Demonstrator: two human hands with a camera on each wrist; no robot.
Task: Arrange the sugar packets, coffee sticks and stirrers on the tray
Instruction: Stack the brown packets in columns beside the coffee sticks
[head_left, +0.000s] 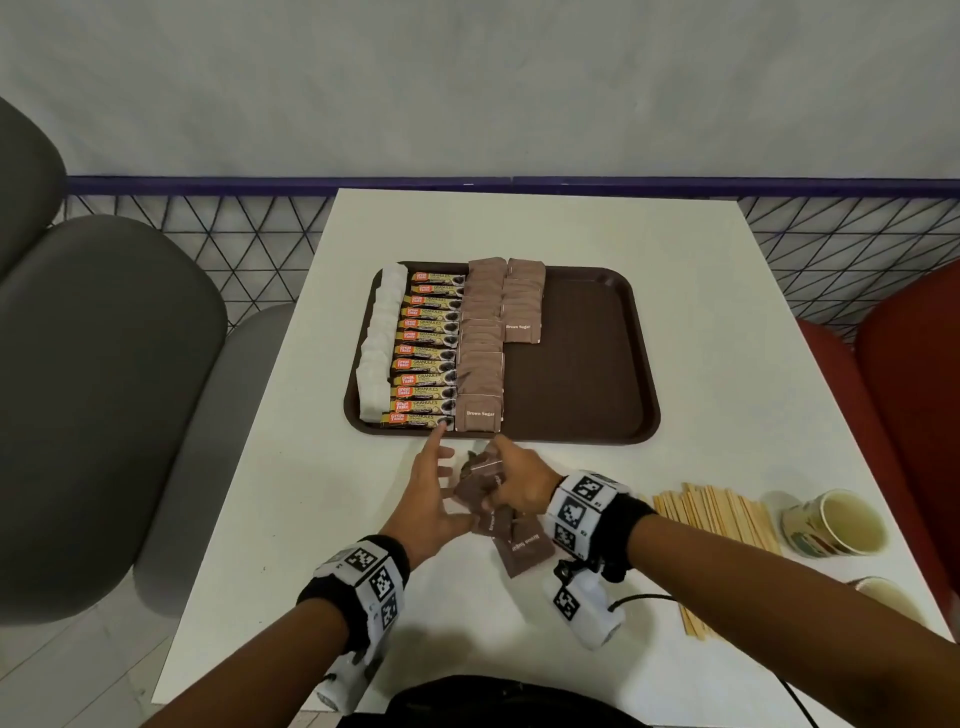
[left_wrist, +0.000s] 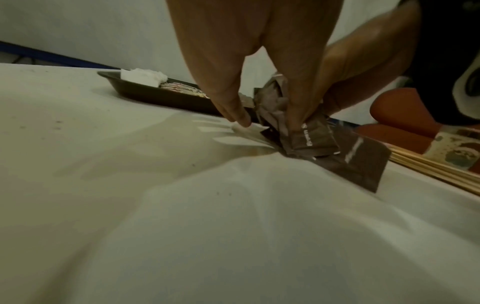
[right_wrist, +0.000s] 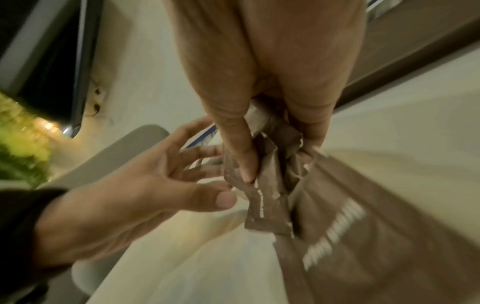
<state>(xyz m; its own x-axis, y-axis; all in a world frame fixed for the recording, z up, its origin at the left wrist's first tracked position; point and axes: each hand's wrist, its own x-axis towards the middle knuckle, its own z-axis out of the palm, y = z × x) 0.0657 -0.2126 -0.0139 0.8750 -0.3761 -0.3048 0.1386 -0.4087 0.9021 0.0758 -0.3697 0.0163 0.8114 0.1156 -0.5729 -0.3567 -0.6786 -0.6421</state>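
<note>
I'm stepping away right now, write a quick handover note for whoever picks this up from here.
Right hand grips a bunch of brown sugar packets just above the table, in front of the tray.
Left hand is open, fingers spread beside that bunch.
More loose brown packets lie on the table under the right wrist.
Done on the tray: white packets, coffee sticks, one full brown sugar column, a second column begun.
Left: finish the second column, then move the stirrers off the table.

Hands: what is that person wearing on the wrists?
Each bare arm has a black wristband under a white band of black square code markers. A white camera with a black cable hangs below the right wrist. No sleeves show.
</note>
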